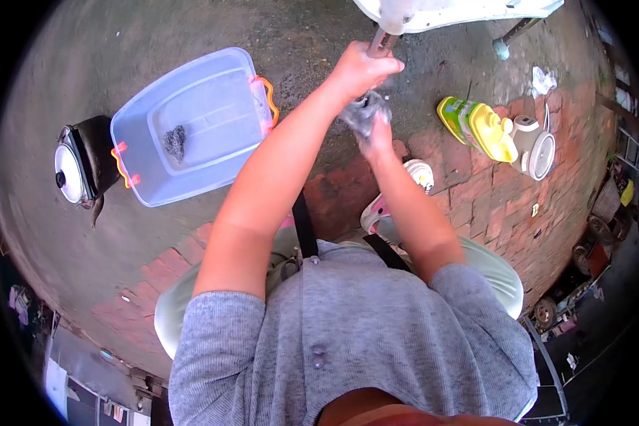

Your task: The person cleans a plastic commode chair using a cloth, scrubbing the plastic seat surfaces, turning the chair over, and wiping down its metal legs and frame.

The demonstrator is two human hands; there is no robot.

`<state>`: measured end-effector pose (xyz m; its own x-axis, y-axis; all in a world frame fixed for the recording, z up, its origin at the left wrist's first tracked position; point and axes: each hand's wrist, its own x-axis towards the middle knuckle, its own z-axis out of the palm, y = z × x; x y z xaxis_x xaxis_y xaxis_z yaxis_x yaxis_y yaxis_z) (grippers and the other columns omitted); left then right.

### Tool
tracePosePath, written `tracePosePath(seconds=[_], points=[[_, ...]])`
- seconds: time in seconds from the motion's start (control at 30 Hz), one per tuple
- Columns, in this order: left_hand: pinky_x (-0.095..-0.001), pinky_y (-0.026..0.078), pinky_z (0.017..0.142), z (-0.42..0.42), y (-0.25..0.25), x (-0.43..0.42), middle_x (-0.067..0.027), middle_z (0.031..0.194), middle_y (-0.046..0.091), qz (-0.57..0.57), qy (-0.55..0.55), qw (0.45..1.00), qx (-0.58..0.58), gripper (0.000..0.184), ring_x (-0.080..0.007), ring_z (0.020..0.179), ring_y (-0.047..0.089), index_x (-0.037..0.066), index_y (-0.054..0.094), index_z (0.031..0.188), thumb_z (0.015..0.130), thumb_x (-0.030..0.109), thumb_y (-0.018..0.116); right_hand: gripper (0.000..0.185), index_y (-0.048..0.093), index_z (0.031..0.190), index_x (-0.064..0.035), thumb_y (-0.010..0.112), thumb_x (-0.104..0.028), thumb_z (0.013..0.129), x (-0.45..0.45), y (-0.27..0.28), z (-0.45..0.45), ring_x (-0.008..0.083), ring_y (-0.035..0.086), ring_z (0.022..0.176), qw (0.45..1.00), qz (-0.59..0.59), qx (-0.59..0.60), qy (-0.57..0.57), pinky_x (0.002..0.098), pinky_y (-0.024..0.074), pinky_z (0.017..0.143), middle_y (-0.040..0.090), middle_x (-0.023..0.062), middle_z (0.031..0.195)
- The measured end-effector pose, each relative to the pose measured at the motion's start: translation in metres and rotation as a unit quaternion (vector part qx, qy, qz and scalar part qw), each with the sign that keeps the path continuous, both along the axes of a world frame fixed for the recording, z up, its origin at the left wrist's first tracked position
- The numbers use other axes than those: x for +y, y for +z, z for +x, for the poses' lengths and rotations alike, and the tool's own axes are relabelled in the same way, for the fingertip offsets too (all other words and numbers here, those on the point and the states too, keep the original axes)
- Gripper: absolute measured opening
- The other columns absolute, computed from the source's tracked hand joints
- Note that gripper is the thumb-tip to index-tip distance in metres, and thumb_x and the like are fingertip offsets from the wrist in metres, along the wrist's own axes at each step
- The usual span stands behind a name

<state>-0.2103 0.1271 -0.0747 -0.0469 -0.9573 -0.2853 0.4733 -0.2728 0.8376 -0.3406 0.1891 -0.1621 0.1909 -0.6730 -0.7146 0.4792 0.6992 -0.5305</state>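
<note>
My left hand (364, 71) is closed around a brownish metal leg (383, 44) of a white plastic-topped stool or chair (461, 14), which is cut off by the top of the view. Just below it, my right hand (380, 126) is wrapped around a wet, grey, foamy wad (363, 112), cloth or scouring pad, I cannot tell which. Its fingers are partly hidden by the foam. Another leg (512, 37) of the white seat juts out at the upper right. To the left, a dark wire scourer (175, 142) lies in a clear plastic tub (184, 186) with orange handles.
A black pot (99, 153) with a glass lid stands beyond the tub. On the right are a yellow jug (481, 129) with a green label, a beige round container (534, 150) and crumpled white plastic (544, 82). Wet concrete and red brick (476, 206) make up the ground.
</note>
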Motion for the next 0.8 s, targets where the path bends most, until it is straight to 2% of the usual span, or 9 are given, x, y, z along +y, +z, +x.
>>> tracePosePath(seconds=[0.07,0.13,0.2,0.27,0.33,0.4,0.5,0.6,0.8], points=[[-0.0244,0.031,0.042,-0.001,-0.006,0.000,0.0015,0.050,0.045,0.009,0.006,1.000,0.001,0.023,-0.0077,0.043,0.040,0.007,0.050,0.058,0.068,0.019,0.067,0.035,0.036,0.127,-0.0119,0.036,-0.027,0.095,0.025,0.002,0.000,0.0201,0.048,0.110,0.996,-0.052,0.068,0.021,0.0418,0.0403,0.094,0.047,0.0049,0.123],[-0.0258,0.034,0.044,-0.004,-0.015,0.002,0.0008,0.053,0.049,0.013,0.008,1.000,0.000,0.022,-0.0084,0.046,0.044,0.006,0.054,0.059,0.066,0.021,0.070,0.032,0.039,0.125,-0.0122,0.038,-0.023,0.095,0.031,0.020,0.013,0.0203,0.049,0.108,0.999,-0.039,0.024,-0.008,0.0412,0.0403,0.094,0.049,0.0041,0.119],[-0.0280,0.040,0.050,-0.007,-0.030,0.002,0.0002,0.059,0.054,0.019,0.018,0.994,-0.102,0.027,-0.0093,0.054,0.049,0.001,0.058,0.067,0.064,0.024,0.072,0.031,0.042,0.123,-0.0120,0.039,-0.024,0.094,0.026,0.013,0.012,0.0204,0.054,0.101,0.999,-0.027,0.035,-0.006,0.0389,0.0430,0.089,0.054,0.0033,0.112],[-0.0309,0.044,0.057,-0.016,-0.041,0.003,-0.0022,0.066,0.057,0.016,0.042,0.995,-0.085,0.033,-0.0103,0.061,0.051,-0.002,0.059,0.070,0.063,0.028,0.072,0.031,0.045,0.121,-0.0101,0.042,-0.024,0.093,0.019,0.026,0.008,0.0212,0.057,0.093,0.969,0.073,0.223,0.082,0.0368,0.0465,0.081,0.058,0.0025,0.105],[-0.0313,0.044,0.058,-0.023,-0.039,0.004,-0.0041,0.065,0.057,0.043,0.020,0.995,-0.084,0.034,-0.0110,0.062,0.051,-0.001,0.058,0.069,0.062,0.029,0.072,0.031,0.048,0.117,-0.0055,0.047,-0.024,0.091,0.020,0.015,-0.014,0.0212,0.059,0.087,0.957,0.057,0.267,0.101,0.0356,0.0485,0.073,0.059,0.0039,0.100],[-0.0248,0.035,0.044,-0.033,-0.048,0.002,0.0005,0.058,0.050,0.020,0.018,0.993,-0.112,0.023,-0.0075,0.049,0.045,0.004,0.054,0.068,0.068,0.022,0.069,0.028,0.052,0.111,-0.0017,0.050,-0.018,0.089,0.021,0.004,-0.038,0.0197,0.059,0.086,0.949,-0.043,0.306,0.065,0.0330,0.0493,0.071,0.059,0.0078,0.100],[-0.0269,0.043,0.057,-0.042,-0.068,0.006,-0.0027,0.072,0.057,0.000,0.008,0.993,-0.116,0.030,-0.0094,0.066,0.052,-0.003,0.056,0.078,0.068,0.021,0.070,0.026,0.054,0.109,0.0007,0.053,-0.015,0.088,0.021,0.029,-0.051,0.0186,0.059,0.084,0.965,-0.016,0.261,-0.004,0.0321,0.0488,0.072,0.059,0.0077,0.099],[-0.0283,0.045,0.079,-0.045,-0.079,0.016,-0.0096,0.092,0.063,0.017,-0.027,0.991,-0.128,0.043,-0.0145,0.086,0.058,-0.008,0.058,0.097,0.068,0.021,0.070,0.025,0.054,0.108,-0.0004,0.054,-0.014,0.087,0.023,0.051,-0.053,0.0177,0.059,0.083,0.955,-0.020,0.291,0.053,0.0315,0.0484,0.072,0.060,0.0072,0.097],[-0.0284,0.043,0.085,-0.065,-0.076,0.020,-0.0126,0.099,0.063,0.020,-0.043,0.994,-0.100,0.048,-0.0169,0.092,0.058,-0.006,0.057,0.105,0.069,0.024,0.069,0.024,0.053,0.105,-0.0013,0.058,-0.008,0.082,0.032,0.057,-0.064,0.0146,0.057,0.084,0.929,-0.080,0.313,0.182,0.0272,0.0446,0.076,0.059,0.0045,0.096]])
